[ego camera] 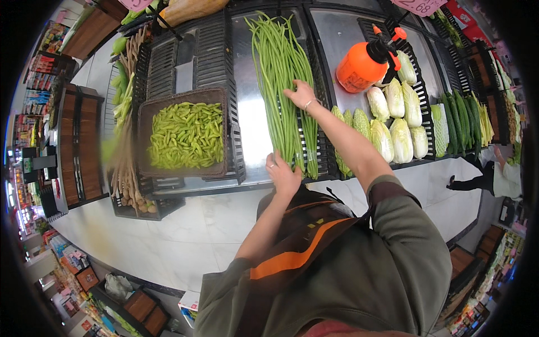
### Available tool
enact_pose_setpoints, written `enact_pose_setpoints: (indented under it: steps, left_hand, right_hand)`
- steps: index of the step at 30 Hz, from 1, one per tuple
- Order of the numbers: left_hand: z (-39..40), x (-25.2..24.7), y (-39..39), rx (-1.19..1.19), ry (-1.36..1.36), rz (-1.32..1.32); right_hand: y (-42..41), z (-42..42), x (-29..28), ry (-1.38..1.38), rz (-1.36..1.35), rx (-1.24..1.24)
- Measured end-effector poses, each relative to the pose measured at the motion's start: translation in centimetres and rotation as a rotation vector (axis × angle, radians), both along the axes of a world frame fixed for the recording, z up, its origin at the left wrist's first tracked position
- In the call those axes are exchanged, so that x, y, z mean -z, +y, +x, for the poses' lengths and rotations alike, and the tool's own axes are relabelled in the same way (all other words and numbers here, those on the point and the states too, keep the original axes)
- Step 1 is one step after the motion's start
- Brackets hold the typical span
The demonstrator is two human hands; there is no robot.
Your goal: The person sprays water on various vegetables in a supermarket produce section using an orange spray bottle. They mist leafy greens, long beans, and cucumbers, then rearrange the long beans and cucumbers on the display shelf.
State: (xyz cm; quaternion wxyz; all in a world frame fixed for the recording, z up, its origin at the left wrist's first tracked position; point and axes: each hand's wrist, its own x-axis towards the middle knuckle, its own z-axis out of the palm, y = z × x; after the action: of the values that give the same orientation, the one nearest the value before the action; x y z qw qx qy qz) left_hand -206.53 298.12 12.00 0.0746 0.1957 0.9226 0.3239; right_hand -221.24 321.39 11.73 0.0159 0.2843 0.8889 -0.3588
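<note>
Long green yardlong beans (276,71) lie lengthwise on the metal display counter (248,126), their near ends bound with clear tape into bundles. My right hand (301,94) rests on the middle of the beans, its fingers spread over the stalks. Lower down, my left hand (284,175) touches the near left edge of the same pile, fingers apart. The surfaces under both palms are hidden. A black slatted crate panel (322,147) shows beneath and to the right of the beans.
Left stands a brown basket (143,126) of small green pods. On the right are an orange spray bottle (358,69), Chinese cabbages (396,99), bitter melons (361,120) and cucumbers (459,118). Long brown roots (124,164) hang over the left side. Another person (503,177) is at far right.
</note>
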Motion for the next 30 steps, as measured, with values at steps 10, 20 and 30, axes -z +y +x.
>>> enact_pose_setpoints:
  steps: [10,20,30]
  left_hand:
    - [-5.6,1.1,-1.2,-0.116,-0.213,0.053]
    - [-6.1,2.1,-3.0,-0.008,-0.296,-0.037]
    - [-4.3,0.5,-0.6,0.014,0.160,-0.081]
  right_hand:
    - [-6.6,8.5,1.0,-0.167,0.246,0.224]
    - [-6.7,6.1,1.4,0.071,0.003,0.076]
    - [-3.8,9.1,-3.3,0.290,0.307,0.098]
